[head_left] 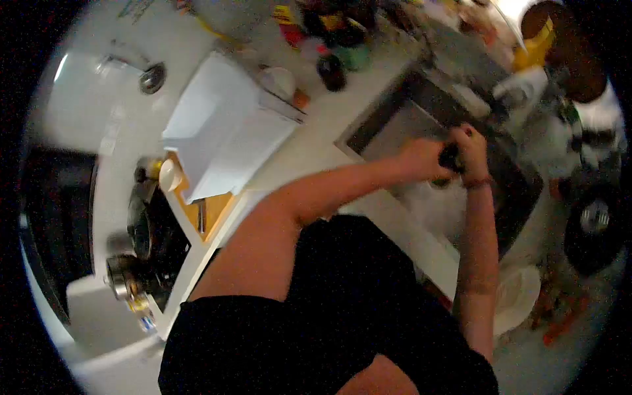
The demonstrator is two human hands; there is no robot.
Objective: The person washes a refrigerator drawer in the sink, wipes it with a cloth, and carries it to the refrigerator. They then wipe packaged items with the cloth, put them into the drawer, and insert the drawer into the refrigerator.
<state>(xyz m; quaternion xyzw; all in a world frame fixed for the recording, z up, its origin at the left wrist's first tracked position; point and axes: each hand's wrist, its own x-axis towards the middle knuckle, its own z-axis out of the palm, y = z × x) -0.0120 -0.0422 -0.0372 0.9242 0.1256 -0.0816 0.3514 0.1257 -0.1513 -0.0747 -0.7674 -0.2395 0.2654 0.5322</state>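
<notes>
A pale, smooth countertop [329, 125] runs through a cluttered kitchen, blurred in places. At right of centre, the right hand's [472, 153] fingers curl tightly on a small dark object [450, 158], its outline smeared; the left hand [422, 159] closes on it from the left, individual fingers indistinct. The object is above a rectangular sink [520, 204] with dull grey walls. Outward, a rounded whitish container [517, 299] stands lower right and a round black item [594, 227] far right. Left of centre, a creased white sheet [220, 128] overlaps an orange-brown wooden board [219, 214].
</notes>
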